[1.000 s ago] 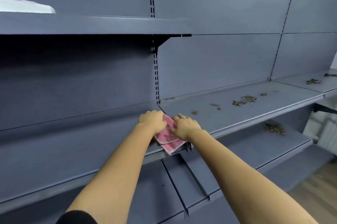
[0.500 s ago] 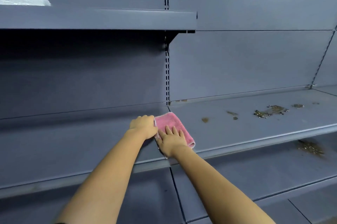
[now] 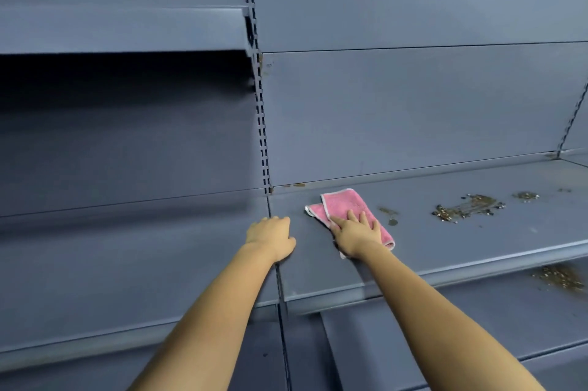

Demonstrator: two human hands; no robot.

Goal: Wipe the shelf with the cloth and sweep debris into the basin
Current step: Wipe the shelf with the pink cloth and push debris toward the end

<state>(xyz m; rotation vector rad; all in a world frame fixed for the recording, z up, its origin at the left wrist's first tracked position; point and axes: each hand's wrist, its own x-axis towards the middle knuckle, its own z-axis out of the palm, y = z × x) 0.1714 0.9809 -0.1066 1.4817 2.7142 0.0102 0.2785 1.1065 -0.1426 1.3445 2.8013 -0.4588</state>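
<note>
Right hand (image 3: 356,230) flat on cloth (image 3: 350,204), slid right; left hand (image 3: 270,236) let go, resting curled.

Views: one only, the head camera, so no part of the scene is shared between views.
Position: at head height, close before the blue-grey metal shelf (image 3: 445,241).
Facing: forward and slightly down, onto the shelf's top and its back panel.
Nearness: within arm's reach of the shelf; both forearms run up from the lower edge.
Lens: wide-angle; the shelf's edges bend.
</note>
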